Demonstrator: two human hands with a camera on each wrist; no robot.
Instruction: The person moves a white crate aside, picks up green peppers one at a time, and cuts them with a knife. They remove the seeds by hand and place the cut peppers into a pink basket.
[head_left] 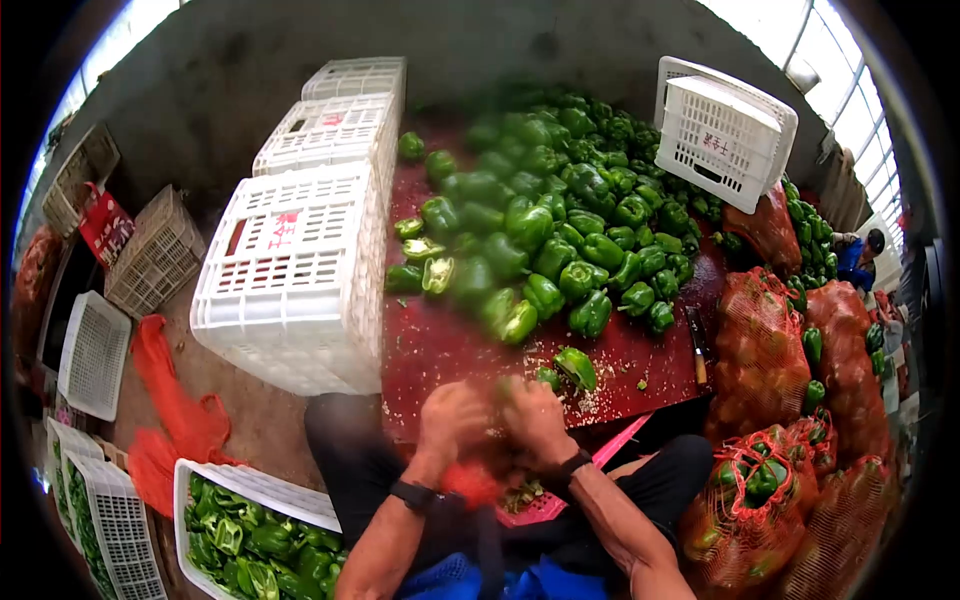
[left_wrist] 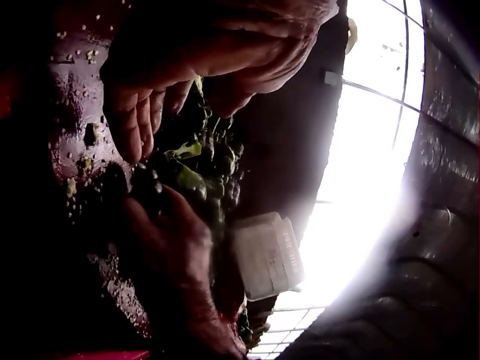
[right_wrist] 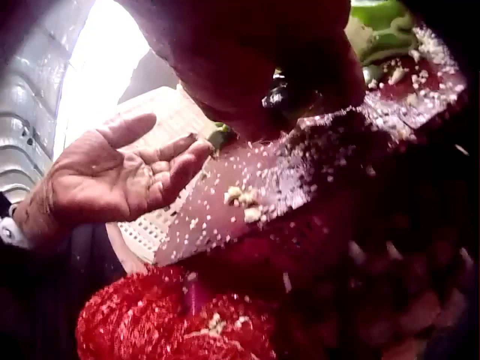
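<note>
My left hand (head_left: 450, 425) is at the front edge of the dark red tabletop (head_left: 440, 350), palm up and fingers loosely extended in the right wrist view, with nothing in it. Just beside it, my right hand (head_left: 537, 420) curls its fingers around a dark green bell pepper (right_wrist: 277, 96), mostly hidden by the hand. A cut bell pepper (head_left: 575, 368) lies beyond the right hand among scattered pale seeds. Behind that, a large heap of whole green peppers (head_left: 590, 250) covers much of the table. Several opened peppers (head_left: 437, 275) lie along its left side.
White crates (head_left: 280, 250) line the table's left side; another crate (head_left: 715, 140) stands at the back right. A knife (head_left: 698, 350) lies by the right edge. Mesh sacks (head_left: 760, 350) crowd the right. A crate of cut peppers (head_left: 260, 545) is at lower left. Red mesh (right_wrist: 172, 315) sits below the hands.
</note>
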